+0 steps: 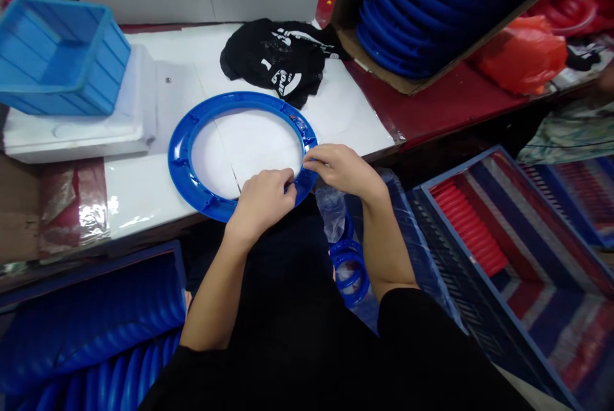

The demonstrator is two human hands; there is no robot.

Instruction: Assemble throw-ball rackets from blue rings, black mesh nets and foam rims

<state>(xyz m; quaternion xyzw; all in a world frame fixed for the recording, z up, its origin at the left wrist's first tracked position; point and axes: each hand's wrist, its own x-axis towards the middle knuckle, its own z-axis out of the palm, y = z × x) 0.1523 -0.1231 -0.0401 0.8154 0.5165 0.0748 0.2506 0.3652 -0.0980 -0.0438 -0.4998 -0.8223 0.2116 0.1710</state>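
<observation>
A large blue plastic ring (179, 150) lies on the white-covered table, its hollow, ribbed side facing up. Curled over the ring's near right rim is my left hand (261, 203), closed, with its thumb and forefinger at the inner edge. My right hand (338, 168) is pinched at the ring's right rim, and whatever sits between its fingertips is too small to make out. At the upper right of the ring, a small dark and metallic part (299, 122) shows in the channel. Black cloth with white print (273, 56) lies just behind the ring.
A light blue bin (57, 56) stands on a white foam block (81, 136) at left. At the back right, a cardboard box (349, 34) holds stacked blue rings. Blue crates (177, 257) flank me below the table edge; the right crate (508, 309) contains red rings.
</observation>
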